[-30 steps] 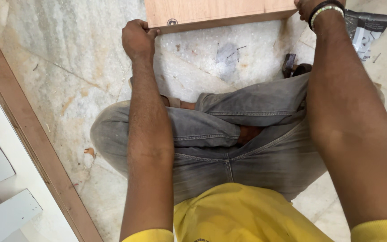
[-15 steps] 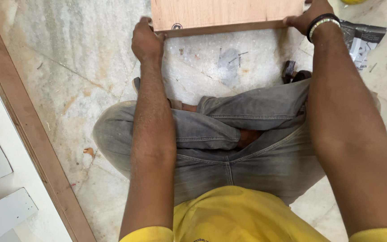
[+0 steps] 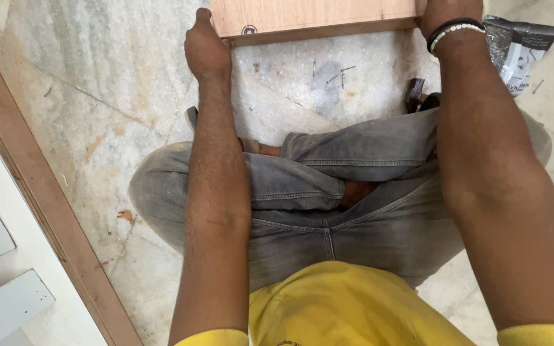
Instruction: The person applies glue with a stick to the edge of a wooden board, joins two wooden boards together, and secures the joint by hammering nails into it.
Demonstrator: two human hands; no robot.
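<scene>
**Item: plywood board, held at both ends, person seated cross-legged on the floor.**

- Board [image 3: 315, 16]: pale wood panel with a darker edge strip facing the person, lying across the top of the view, its lower edge close over the marble floor [image 3: 97, 96]. It spans the gap between the two hands.
- Left hand [image 3: 206, 45]: closed round the board's left corner, fingers [image 3: 201, 19] curled over the end, arm stretched straight forward.
- Right hand [image 3: 447, 13]: set against the board's right end. Its fingers are cut off by the frame, so the grip cannot be told. Black and beaded bands [image 3: 453, 33] sit on the wrist.
- Step in hand, as judged: steadying or positioning the board with both arms extended. No tool is held.
- Loose nails [image 3: 335, 74]: scattered on the floor just below the board, between the two sets of fingers.
- Dark tool head [image 3: 415, 95]: near the right wrist, half hidden by the knee; its kind is unclear.
- Silver-grey packet [image 3: 517, 45]: on the floor, outboard of the right hand.
- Wooden strip [image 3: 40, 192] and white slats [image 3: 8, 301]: well apart from the left fingers, towards the left margin.
- Handling note: any shift of the board calls for both ends moving together, and for keeping it off the nails beneath.
</scene>
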